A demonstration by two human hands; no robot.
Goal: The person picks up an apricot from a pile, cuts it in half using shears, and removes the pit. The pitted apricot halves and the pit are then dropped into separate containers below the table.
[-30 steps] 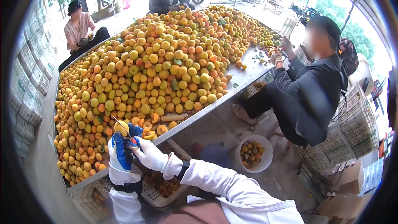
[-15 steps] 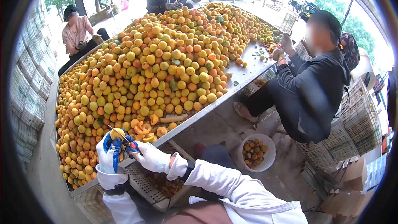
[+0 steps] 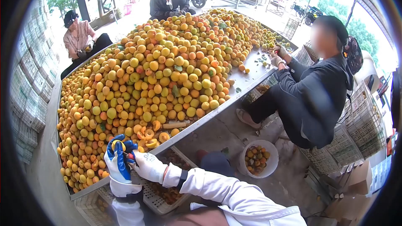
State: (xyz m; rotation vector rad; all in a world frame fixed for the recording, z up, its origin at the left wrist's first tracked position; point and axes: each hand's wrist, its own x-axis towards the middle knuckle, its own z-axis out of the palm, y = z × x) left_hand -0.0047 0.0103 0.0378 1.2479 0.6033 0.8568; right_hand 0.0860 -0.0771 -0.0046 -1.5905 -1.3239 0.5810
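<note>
My left hand point(image 3: 118, 162), in a white glove with blue coating, is closed round a yellow apricot point(image 3: 117, 145) at the front edge of the fruit table. Right beside it, my right hand point(image 3: 147, 165), gloved the same way, grips a small tool with a red handle point(image 3: 131, 156) against the fruit; its blade cannot be made out. Behind my hands lies a large heap of apricots point(image 3: 159, 71), with halved apricots point(image 3: 148, 134) near the metal rim point(image 3: 184, 132). Below my right hand stands a plastic crate point(image 3: 157, 201) holding fruit pieces.
A white bucket point(image 3: 272, 165) of fruit stands on the floor. A person in dark clothes point(image 3: 314, 96) sits at the right; two others point(image 3: 79, 35) point(image 3: 161, 4) sit behind the heap. Stacked crates point(image 3: 31, 71) line the left, more crates point(image 3: 360, 121) the right.
Both my hands have shifted slightly down and come closer together around the fruit. The tool's thin blade no longer shows above it. The person at the right has lowered their hands.
</note>
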